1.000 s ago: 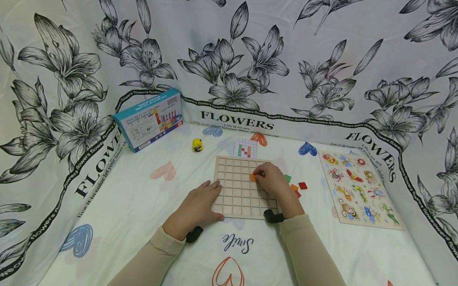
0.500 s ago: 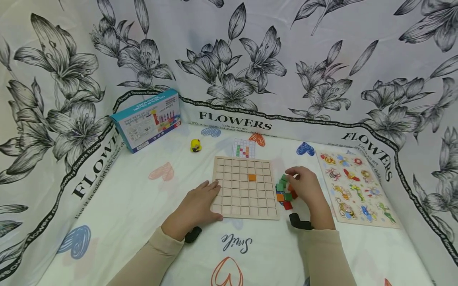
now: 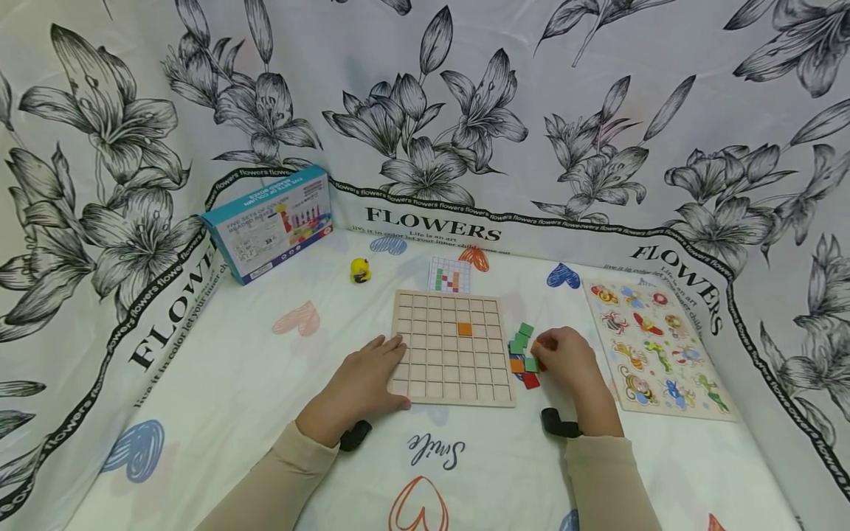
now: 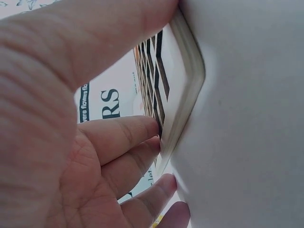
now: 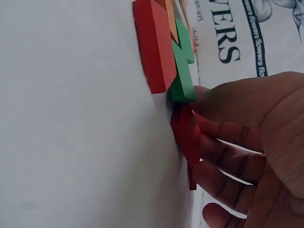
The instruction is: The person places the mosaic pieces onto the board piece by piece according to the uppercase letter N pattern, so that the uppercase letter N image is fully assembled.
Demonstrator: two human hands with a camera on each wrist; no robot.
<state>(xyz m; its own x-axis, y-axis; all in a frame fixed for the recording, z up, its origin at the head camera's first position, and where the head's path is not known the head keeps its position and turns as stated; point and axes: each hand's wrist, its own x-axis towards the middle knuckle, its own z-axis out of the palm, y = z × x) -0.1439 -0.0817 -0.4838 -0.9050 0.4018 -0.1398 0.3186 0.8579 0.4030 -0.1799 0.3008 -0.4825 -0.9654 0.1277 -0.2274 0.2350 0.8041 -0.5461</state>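
Note:
My left hand rests at the left edge of the wooden grid board, fingers and thumb spread along its side and near corner. In the left wrist view, the fingertips meet the board's rim. One orange tile sits in a square of the grid. To the right of the board, my right hand pinches another orange tile at the edge of a small pile. Green tiles and a red tile lie beside its fingertips. In the right wrist view, red tiles are against the fingers.
A small pattern card lies behind the board. Further left are a yellow toy duck and a blue and white box. A wooden insect puzzle board lies on the right. Flower-printed cloth hangs around the table.
My right hand has left the orange tile on the grid and moved right to the loose tiles, then slightly toward me. My left hand stays at the board's edge.

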